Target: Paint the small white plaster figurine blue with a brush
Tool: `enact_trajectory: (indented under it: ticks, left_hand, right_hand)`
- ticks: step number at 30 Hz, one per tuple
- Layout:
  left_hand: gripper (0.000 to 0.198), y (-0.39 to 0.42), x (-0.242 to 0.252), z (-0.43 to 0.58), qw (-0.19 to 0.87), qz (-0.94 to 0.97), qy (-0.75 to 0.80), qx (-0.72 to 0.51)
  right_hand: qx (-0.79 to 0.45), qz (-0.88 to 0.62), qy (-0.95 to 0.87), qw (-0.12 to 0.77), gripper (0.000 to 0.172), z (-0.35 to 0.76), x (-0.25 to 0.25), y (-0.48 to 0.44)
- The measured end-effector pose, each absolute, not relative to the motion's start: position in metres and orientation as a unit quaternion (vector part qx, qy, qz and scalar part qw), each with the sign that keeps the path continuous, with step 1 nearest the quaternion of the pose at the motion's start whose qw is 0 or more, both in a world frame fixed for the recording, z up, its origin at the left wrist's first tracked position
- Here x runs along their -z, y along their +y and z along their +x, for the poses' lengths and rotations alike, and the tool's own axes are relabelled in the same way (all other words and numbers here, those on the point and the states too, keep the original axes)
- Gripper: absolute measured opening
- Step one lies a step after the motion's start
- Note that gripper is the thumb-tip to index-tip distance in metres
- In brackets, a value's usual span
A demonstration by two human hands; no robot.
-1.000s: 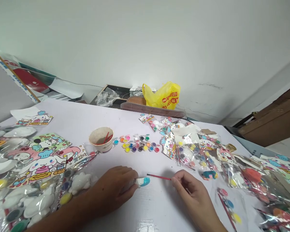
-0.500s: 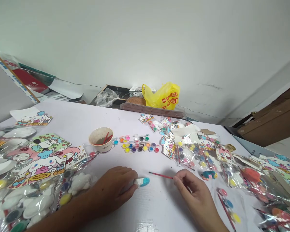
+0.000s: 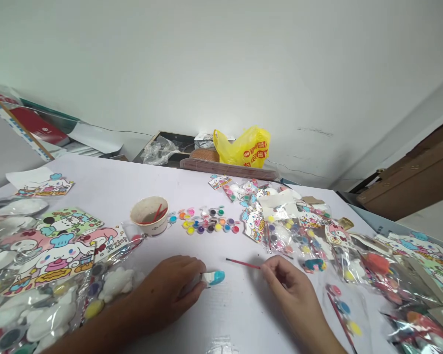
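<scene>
The left hand point(image 3: 170, 290) lay at lower centre of the frame, on the tabletop point(image 3: 133, 179). Its fingers point(image 3: 196, 269) were closed narrowly around a small figure point(image 3: 214, 278), white at the held end and blue at the free end. The figure rested on the tabletop, just right of the fingertips.

The right hand point(image 3: 293, 295) lay at lower right of centre. Its fingers point(image 3: 271, 265) pinched the rear end of a thin red brush point(image 3: 242, 263). The brush pointed left, its tip above and just right of the figure, apart from it.

Above the left hand stood a paper cup point(image 3: 149, 216) with red sticks inside. Right of the cup, a cluster of small paint pots point(image 3: 206, 222) sat in several colours.

Clear packs point(image 3: 40, 265) with cartoon cards and white blanks filled the left edge of the frame. More packs of the same kind point(image 3: 354, 255) covered the right side. A yellow bag point(image 3: 243, 146) stood beyond the far edge of the tabletop, at upper centre, against the wall.
</scene>
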State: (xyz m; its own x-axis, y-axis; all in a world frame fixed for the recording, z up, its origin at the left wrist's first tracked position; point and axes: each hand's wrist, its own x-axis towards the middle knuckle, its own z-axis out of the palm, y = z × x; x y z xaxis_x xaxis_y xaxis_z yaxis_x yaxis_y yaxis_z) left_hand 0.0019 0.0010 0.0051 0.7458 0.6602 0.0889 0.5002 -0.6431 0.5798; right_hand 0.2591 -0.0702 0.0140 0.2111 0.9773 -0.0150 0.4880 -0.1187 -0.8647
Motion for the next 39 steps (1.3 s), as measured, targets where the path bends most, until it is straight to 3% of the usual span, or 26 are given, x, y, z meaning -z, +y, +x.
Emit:
enact_trajectory:
  ticks: [12, 28, 39]
  left_hand:
    - [0.017, 0.001, 0.0, 0.002, 0.267, 0.892, 0.335, -0.146]
    - [0.017, 0.003, -0.003, 0.003, 0.256, 0.879, 0.38, -0.131]
    - [0.01, 0.003, 0.002, 0.004, 0.231, 0.87, 0.408, -0.153]
  right_hand:
    - [-0.344, -0.657, -0.564, 0.363, 0.035, 0.259, -0.014, -0.071]
    - [-0.34, -0.652, -0.525, 0.429, 0.039, 0.267, -0.014, -0.064]
    - [-0.311, -0.612, -0.586, 0.43, 0.028, 0.262, -0.052, -0.029]
